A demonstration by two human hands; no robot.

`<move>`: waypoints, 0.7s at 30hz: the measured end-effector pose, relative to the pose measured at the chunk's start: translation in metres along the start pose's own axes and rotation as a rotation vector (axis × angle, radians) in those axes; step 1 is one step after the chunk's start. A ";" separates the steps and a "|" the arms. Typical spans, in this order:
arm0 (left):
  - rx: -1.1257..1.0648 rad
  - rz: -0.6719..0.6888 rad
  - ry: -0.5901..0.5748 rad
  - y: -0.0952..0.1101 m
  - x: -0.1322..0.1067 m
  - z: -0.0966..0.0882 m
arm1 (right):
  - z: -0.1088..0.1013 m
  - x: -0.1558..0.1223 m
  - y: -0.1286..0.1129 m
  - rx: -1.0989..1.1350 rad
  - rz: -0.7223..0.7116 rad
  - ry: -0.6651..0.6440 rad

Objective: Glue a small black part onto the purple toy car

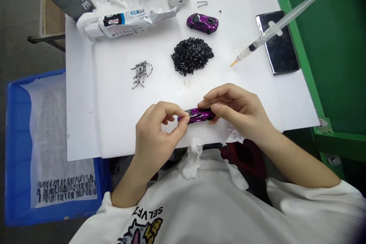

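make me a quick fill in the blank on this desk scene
The left hand and right hand hold a ____ toy car. The syringe has a ____ tip. The syringe lies across a ____. The crate left of the table is ____.

Missing words: purple, orange, phone, blue.

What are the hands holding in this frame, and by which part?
A purple toy car, held lengthwise: the left hand pinches one end with its fingertips, the right hand the other.
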State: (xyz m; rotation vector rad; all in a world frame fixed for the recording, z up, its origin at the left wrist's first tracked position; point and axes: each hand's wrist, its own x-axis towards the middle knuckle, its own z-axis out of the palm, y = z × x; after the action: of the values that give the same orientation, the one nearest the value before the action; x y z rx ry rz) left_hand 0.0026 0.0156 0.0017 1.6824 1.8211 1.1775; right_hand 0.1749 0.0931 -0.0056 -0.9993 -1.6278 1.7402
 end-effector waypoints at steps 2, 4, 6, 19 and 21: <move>0.069 -0.001 -0.018 0.001 -0.002 -0.002 | 0.000 0.000 0.000 0.000 0.000 -0.004; 0.108 0.005 -0.035 0.001 -0.003 -0.001 | 0.000 0.000 0.000 0.003 0.000 -0.006; 0.133 0.015 -0.038 0.001 -0.003 0.000 | -0.001 0.000 0.000 0.011 -0.006 -0.015; 0.196 0.024 -0.072 0.008 -0.001 0.005 | -0.001 -0.002 0.002 0.004 -0.074 -0.030; 0.199 0.026 -0.087 0.010 0.000 0.005 | -0.001 -0.002 0.002 -0.007 -0.075 -0.032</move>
State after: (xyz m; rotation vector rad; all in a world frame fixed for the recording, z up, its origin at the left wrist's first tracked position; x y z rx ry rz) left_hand 0.0127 0.0161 0.0064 1.8393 1.9208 0.9436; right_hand 0.1773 0.0915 -0.0072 -0.9061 -1.6701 1.7099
